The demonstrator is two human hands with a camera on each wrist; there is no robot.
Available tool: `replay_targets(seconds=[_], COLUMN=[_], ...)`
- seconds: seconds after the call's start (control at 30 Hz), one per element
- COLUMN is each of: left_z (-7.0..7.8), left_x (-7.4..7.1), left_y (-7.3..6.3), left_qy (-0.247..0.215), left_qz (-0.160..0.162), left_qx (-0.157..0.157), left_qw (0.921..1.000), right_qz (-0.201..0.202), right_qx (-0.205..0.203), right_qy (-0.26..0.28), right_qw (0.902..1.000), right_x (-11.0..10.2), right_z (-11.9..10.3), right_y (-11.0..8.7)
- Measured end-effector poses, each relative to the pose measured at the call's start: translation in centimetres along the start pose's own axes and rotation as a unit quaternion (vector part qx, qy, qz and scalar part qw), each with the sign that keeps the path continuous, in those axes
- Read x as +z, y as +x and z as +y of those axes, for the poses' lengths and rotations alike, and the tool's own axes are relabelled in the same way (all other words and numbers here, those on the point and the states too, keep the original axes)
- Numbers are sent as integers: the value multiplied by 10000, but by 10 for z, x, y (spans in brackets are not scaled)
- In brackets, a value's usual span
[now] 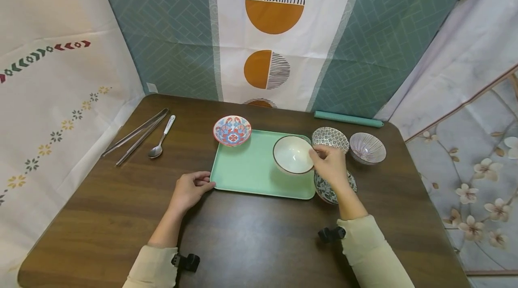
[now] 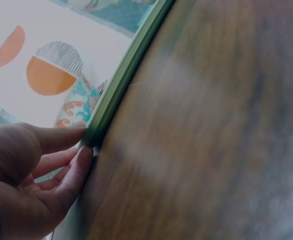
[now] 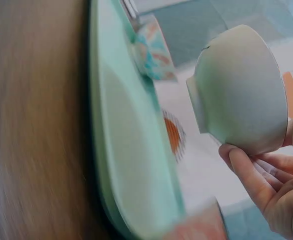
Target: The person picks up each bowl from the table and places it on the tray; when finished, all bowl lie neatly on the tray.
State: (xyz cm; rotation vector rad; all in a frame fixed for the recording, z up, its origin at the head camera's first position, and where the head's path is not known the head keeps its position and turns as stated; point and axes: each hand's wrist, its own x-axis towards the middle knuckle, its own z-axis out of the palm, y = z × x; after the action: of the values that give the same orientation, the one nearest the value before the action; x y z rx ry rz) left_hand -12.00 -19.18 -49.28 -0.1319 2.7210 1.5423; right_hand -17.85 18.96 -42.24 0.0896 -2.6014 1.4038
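Observation:
A plain white bowl [image 1: 292,155] with a dark rim is held up over the right part of the green tray [image 1: 244,173]. My right hand [image 1: 332,168] pinches it by its right side; in the right wrist view the bowl's pale outside [image 3: 246,95] and foot show clear above the tray. With thumb and fingers, my left hand [image 1: 189,192] grips the tray's near-left corner, and the left wrist view shows the tray's edge [image 2: 111,102] between them. At the tray's back-left corner sits a red and blue patterned bowl [image 1: 232,130].
Right of the tray stand a lattice-patterned bowl [image 1: 329,138], a purple-striped bowl [image 1: 367,148] and a dark floral bowl [image 1: 325,188], partly behind my right hand. Metal tongs [image 1: 135,132], chopsticks [image 1: 141,139] and a spoon [image 1: 161,138] lie at left. A green roll [image 1: 349,119] lies along the back edge.

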Motion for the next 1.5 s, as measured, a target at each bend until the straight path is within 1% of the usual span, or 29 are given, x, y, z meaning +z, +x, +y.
replay_targets(seconds=[0.17, 0.3, 0.47, 0.63, 0.77, 0.93, 1.07, 1.2, 1.37, 1.5], left_z=[0, 0, 0, -1, -1, -1, -1, 0, 0, 1], left_x=[0, 0, 0, 1, 1, 1, 1, 2, 2, 1], left_y=[0, 0, 1, 1, 2, 2, 2, 3, 2, 0], left_qy=[-17, -33, -50, -27, -56, -121, -153, -170, -107, -43], left_qz=[19, 45, 31, 29, 15, -5, -37, -28, 0, -27], left_qx=[-44, -59, -16, 50, 74, 52, 44, 64, 55, 39], left_qw=[10000, 10000, 10000, 10000, 10000, 9999, 9999, 9998, 9999, 10000], right_qz=[-272, -464, -684, -830, -937, -1062, -1192, -1303, -1287, -1143], right_qx=[-2, 27, 88, 123, 85, -35, -76, -91, -148, -253], right_qy=[80, 264, 514, 630, 525, 283, 239, 101, 69, 64], right_qw=[9996, 9986, 9963, 9945, 9942, 9939, 9926, 9914, 9915, 9931], right_x=[31, 58, 90, 116, 133, 148, 151, 143, 119, 94], right_z=[-11, -17, -22, -25, -30, -37, -40, -40, -39, -37], right_y=[1, 5, 8, 9, 8, 7, 5, 6, 9, 12])
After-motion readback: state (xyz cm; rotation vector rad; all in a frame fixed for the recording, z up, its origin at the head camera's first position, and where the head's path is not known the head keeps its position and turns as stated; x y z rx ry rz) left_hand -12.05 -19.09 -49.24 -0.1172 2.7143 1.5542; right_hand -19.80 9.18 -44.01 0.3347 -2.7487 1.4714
